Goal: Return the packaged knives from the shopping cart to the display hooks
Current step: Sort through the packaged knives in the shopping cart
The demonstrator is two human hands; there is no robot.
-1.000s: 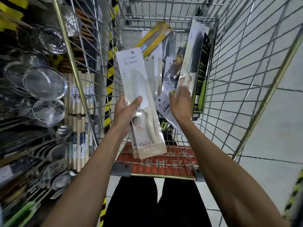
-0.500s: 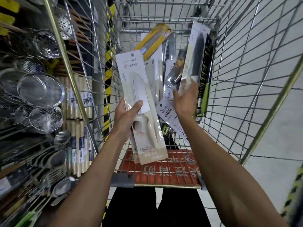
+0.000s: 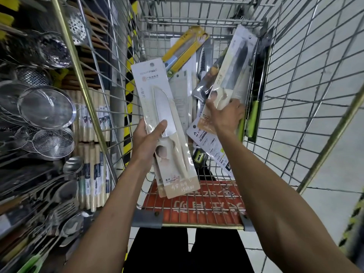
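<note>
Two packaged knives are up in your hands, seen from the head camera. Your left hand (image 3: 146,138) grips the cream pack (image 3: 163,107) just at 11 o'clock of centre, thumb pressed across the front and fingers curled behind. It has a white card with a round hang hole at the top. A clear blister covers a bright steel blade whose rounded tip points to 12 o'clock. Below that come a cream handle and a beige band with writing at the foot. A second card's edge peeks out behind its bottom end.

Over at 1 o'clock, your right hand (image 3: 226,117) is wrapped round the lower part of the dark-bladed pack (image 3: 234,69). That one has a cream card and a near-black blade, and it tilts toward 1 o'clock. Both packs are held inside the shopping cart (image 3: 197,22), above the pile.

Down in that pile, a yellow pack (image 3: 185,48) lies at 12 o'clock. A green-handled pack (image 3: 253,119) stands against the cart wall at 2 o'clock. Outside the cart, steel strainers (image 3: 47,107) hang at 9 o'clock.
</note>
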